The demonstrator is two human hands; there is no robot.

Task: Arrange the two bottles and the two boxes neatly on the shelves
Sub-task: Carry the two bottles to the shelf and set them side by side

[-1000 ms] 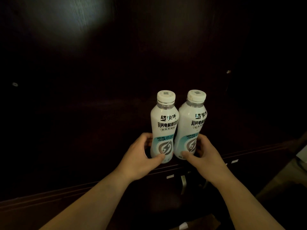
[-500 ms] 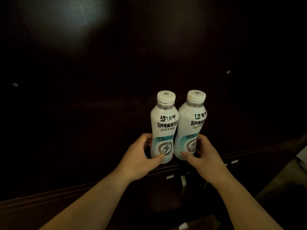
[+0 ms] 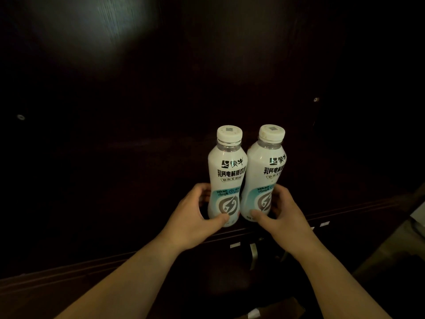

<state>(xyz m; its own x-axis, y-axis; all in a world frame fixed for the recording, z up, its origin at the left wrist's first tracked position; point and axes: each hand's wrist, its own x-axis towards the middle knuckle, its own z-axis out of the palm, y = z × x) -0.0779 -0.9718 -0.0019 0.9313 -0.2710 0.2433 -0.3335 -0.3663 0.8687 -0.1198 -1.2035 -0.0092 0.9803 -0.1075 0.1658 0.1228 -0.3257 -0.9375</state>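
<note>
Two white bottles with white caps stand upright side by side on a dark wooden shelf (image 3: 115, 238), touching each other. My left hand (image 3: 193, 215) wraps the base of the left bottle (image 3: 227, 171). My right hand (image 3: 282, 215) wraps the base of the right bottle (image 3: 264, 171). Both labels face me. No boxes are visible in this dim view.
The shelf's back panel (image 3: 161, 77) is dark wood with a pale glare at the upper left. Below the shelf edge a metal handle (image 3: 253, 255) sits on a cabinet front. A brown cardboard corner (image 3: 276, 310) shows at the bottom, and a pale surface (image 3: 418, 217) at the right.
</note>
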